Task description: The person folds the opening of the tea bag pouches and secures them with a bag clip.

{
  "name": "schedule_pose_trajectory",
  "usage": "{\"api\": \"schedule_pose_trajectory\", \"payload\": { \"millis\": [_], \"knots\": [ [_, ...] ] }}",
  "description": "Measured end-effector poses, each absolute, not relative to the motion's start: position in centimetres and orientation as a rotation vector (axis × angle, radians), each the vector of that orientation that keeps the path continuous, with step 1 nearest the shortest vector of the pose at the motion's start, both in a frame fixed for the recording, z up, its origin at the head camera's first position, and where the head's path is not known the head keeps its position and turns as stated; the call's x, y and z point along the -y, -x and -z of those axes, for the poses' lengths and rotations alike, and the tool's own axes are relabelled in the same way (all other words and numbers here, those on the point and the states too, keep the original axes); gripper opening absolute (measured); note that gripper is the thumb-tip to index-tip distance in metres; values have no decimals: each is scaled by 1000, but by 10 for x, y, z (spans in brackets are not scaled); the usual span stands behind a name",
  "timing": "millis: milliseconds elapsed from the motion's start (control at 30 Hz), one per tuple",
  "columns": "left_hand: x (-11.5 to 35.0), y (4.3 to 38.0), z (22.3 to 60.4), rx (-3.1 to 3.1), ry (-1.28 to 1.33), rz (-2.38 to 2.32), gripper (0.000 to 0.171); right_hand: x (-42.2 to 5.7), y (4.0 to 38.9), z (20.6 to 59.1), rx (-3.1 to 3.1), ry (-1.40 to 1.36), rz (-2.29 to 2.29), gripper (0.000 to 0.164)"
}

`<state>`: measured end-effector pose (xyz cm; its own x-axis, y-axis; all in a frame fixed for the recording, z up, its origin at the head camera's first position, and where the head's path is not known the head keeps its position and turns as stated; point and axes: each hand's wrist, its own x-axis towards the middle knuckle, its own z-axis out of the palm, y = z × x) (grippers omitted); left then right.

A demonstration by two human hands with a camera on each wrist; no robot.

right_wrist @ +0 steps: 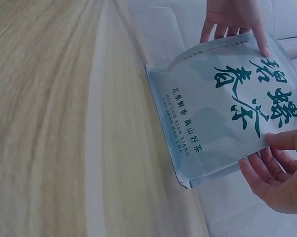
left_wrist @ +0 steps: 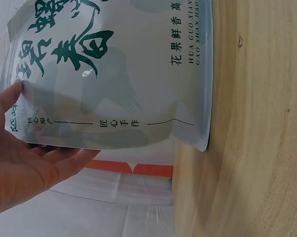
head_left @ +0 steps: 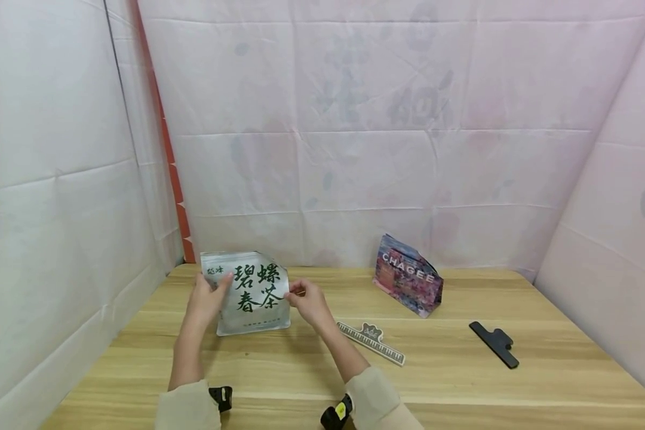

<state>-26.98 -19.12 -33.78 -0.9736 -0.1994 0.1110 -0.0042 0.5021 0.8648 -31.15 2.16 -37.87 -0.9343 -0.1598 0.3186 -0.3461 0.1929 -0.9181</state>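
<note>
A silver-white tea bag [head_left: 254, 310] with large dark green characters stands upright on the table, its top right corner slanted. My left hand [head_left: 206, 297] grips its left edge; in the left wrist view the thumb [left_wrist: 12, 94] lies on the front and the fingers are behind, partly hidden. At the opposite edge my right hand [head_left: 309, 301] pinches the bag between thumb and fingers, as the right wrist view shows with the thumb [right_wrist: 281, 140] on the printed face. The bag's bottom edge [left_wrist: 206, 98] is close to the wood.
A white clip with a piano-key pattern [head_left: 373, 343] lies right of my right forearm. Behind it stands a purple-pink CHAGEE bag [head_left: 408, 278], tilted. Farther right is a black clip [head_left: 493, 344]. Pale cloth walls [head_left: 365, 167] enclose the wooden table [head_left: 279, 382] at the back and sides.
</note>
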Motion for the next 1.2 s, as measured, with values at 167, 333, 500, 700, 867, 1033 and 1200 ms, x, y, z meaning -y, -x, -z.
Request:
{"api": "schedule_pose_trajectory", "payload": {
  "millis": [167, 333, 500, 700, 867, 1033, 1200],
  "knots": [
    [188, 272, 341, 2506, -131, 1498, 84, -26, 312, 378, 2313, -485, -1902, 10],
    [185, 273, 342, 2506, -111, 1530, 91, -30, 311, 376, 2326, -503, -1938, 9],
    [183, 272, 341, 2523, -102, 1540, 91, -34, 314, 374, 2355, -526, -1934, 9],
    [183, 274, 342, 2536, -77, 1520, 87, -38, 317, 375, 2385, -553, -1931, 9],
    [182, 276, 344, 2531, -26, 1480, 82, -42, 318, 373, 2390, -558, -1945, 9],
    [180, 278, 347, 2544, 12, 1457, 81, -47, 316, 368, 2406, -555, -1955, 9],
    [178, 278, 348, 2556, 23, 1446, 84, -52, 317, 366, 2422, -572, -1967, 10]
  ]
}}
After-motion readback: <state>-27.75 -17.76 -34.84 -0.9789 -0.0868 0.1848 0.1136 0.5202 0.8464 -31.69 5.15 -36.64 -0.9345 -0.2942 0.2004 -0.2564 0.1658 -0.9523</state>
